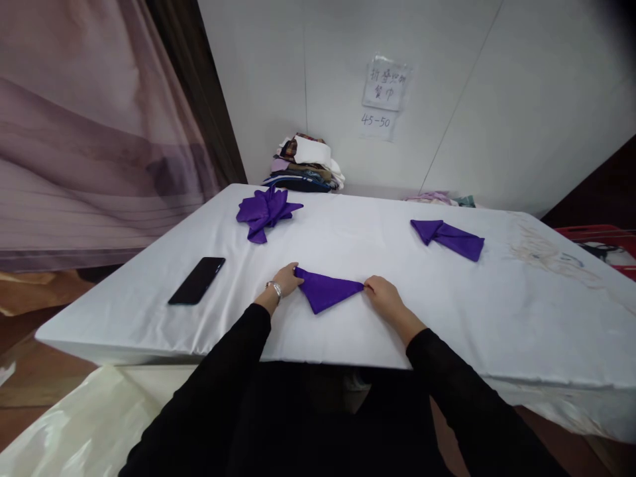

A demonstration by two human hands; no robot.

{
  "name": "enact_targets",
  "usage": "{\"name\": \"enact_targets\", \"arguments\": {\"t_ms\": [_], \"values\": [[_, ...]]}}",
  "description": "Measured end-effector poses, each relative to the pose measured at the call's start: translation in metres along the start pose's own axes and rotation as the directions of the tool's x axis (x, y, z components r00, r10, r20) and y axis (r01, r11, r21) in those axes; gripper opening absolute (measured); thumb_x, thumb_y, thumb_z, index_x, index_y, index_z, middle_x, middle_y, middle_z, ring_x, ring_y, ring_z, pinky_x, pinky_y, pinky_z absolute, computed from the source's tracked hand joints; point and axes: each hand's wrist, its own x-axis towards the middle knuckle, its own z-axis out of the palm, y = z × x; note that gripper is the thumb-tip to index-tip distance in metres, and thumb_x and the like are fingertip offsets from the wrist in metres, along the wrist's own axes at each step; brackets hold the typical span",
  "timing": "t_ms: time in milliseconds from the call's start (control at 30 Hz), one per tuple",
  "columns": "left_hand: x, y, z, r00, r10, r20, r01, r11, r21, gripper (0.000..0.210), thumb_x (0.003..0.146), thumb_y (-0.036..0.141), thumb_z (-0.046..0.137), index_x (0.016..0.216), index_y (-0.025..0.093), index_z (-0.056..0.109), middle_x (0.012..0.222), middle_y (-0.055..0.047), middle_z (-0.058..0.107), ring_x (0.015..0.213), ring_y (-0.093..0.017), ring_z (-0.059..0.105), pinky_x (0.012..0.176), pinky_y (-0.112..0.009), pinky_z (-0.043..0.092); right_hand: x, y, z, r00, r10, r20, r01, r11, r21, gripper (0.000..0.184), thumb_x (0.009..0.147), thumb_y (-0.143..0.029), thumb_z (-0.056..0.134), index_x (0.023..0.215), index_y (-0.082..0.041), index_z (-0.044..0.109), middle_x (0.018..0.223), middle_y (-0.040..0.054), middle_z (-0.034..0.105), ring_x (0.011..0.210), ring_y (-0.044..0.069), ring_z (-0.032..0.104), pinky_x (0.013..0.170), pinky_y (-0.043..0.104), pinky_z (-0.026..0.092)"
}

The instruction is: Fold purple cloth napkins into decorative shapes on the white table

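Head view: purple napkin [328, 291] folded into a triangle, lying flat on the white tablecloth [377, 232] near the table's near edge, squarely between the two hands. Long edge running left to right along the far side, slightly tilted, with the point aimed toward the near edge. Left hand [284, 279] on the napkin's left corner, fingertips pinched or pressed there; exact closure hard to tell, but clearly in contact with the cloth. Right hand [383, 296] on the right corner, fingertips closed on the tip of the fabric. Hands set apart by the full length of the long edge, each equally close to its own corner, neither nearer to the middle. Wristwatch [275, 288] on the left wrist, black sleeves down both arms.

Further off: black phone [197, 280] lying flat to the left, well apart from the left hand. Purple flower-shaped fold [265, 212] far left, another folded purple napkin [448, 238] far right, both well clear of the hands. Stack of fabrics [305, 164] against the wall beyond the table, paper note [383, 85] taped above it.
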Motion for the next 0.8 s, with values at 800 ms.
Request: {"name": "enact_targets", "arguments": {"t_ms": [800], "values": [[-0.156, 0.019, 0.030, 0.748, 0.633, -0.197, -0.662, 0.729, -0.171, 0.022, 0.079, 0.018, 0.050, 0.100, 0.024, 0.052, 0.094, -0.003, 0.062, 0.081, -0.014, 0.060, 0.074, -0.028, 0.049, -0.022, -0.021, -0.005, 0.875, 0.212, 0.436, -0.423, -0.103, 0.900, 0.070, 0.070, -0.021, 0.072, 0.129, -0.013, 0.034, 0.106, 0.0130, 0.063, 0.090, 0.020, 0.064, 0.084, 0.037, 0.051]]}}
